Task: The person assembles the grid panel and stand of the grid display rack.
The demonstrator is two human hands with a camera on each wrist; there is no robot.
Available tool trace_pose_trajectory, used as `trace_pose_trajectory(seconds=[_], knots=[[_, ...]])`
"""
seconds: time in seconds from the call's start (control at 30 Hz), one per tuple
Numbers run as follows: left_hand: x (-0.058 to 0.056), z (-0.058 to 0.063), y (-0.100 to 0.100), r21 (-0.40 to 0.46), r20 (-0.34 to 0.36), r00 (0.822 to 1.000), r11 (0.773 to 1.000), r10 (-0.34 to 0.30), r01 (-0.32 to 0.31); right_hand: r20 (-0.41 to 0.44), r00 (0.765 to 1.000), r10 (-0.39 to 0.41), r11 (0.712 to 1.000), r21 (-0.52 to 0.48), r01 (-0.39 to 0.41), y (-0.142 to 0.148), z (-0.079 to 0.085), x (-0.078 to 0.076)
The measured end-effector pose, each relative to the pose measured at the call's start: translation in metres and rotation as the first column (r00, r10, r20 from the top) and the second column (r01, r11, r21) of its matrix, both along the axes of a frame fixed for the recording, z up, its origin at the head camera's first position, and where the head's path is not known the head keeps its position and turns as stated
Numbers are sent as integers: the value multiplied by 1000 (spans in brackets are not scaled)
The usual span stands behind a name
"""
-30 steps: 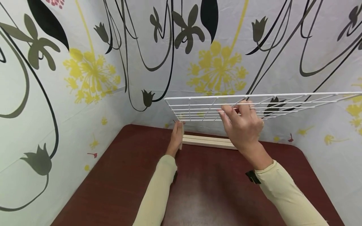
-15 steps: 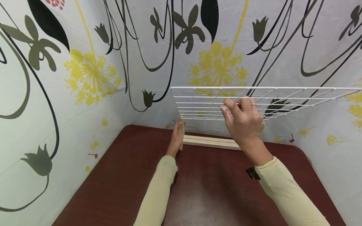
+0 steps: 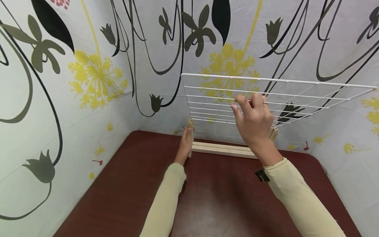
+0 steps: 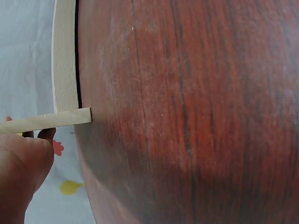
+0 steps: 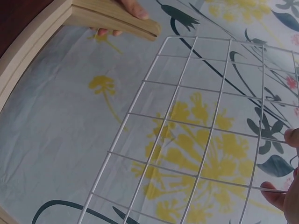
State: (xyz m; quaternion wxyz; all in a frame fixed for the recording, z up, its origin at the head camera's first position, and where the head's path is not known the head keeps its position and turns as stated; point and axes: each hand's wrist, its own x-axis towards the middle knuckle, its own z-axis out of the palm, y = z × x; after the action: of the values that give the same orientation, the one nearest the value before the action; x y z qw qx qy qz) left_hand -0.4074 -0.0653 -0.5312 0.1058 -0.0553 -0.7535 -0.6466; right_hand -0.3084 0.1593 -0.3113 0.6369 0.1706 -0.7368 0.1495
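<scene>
My left hand (image 3: 185, 144) grips the left upright (image 4: 46, 122) of a pale wooden stand near the table's far edge. The stand's long base (image 3: 222, 148) runs rightward from it, with a groove along its length. Behind my right wrist, part of the right upright (image 3: 274, 133) shows. My right hand (image 3: 256, 121) holds a white wire grid (image 3: 257, 78) by its bars, fingers hooked through the mesh. The grid tilts above the stand. In the right wrist view, its lower corner lies close to the grooved end of the left upright (image 5: 117, 16); whether they touch I cannot tell.
A dark red-brown table (image 3: 133, 184) with rounded far corners lies under the stand. Flower-printed fabric (image 3: 165, 85) hangs close behind the table and along its left side.
The grid's upper edge has risen, so the grid tilts more steeply and shows more of its mesh. My right hand has risen slightly with it. My left hand stays on the upright.
</scene>
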Motion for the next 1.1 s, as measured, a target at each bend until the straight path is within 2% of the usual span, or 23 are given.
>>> trace_pose_trajectory(seconds=[0.37, 0.67, 0.83, 0.93, 1.1], knots=[[3, -1, 8, 29, -22, 1000, 999, -22, 23, 0, 998, -70, 994, 85, 70, -3, -3, -8], [3, -2, 12, 23, -28, 999, 999, -28, 28, 154, 984, -93, 991, 109, 77, 3, 12, -15], [3, 1, 11, 23, -33, 999, 999, -33, 34, 196, 976, -98, 989, 126, 74, 3, 20, -22], [3, 3, 7, -11, -28, 999, 999, -35, 34, 228, 969, -97, 987, 144, 65, 4, 26, -26], [3, 2, -3, -97, -9, 1000, 995, -3, 2, 306, 949, -71, 983, 181, 15, 4, 35, -33]])
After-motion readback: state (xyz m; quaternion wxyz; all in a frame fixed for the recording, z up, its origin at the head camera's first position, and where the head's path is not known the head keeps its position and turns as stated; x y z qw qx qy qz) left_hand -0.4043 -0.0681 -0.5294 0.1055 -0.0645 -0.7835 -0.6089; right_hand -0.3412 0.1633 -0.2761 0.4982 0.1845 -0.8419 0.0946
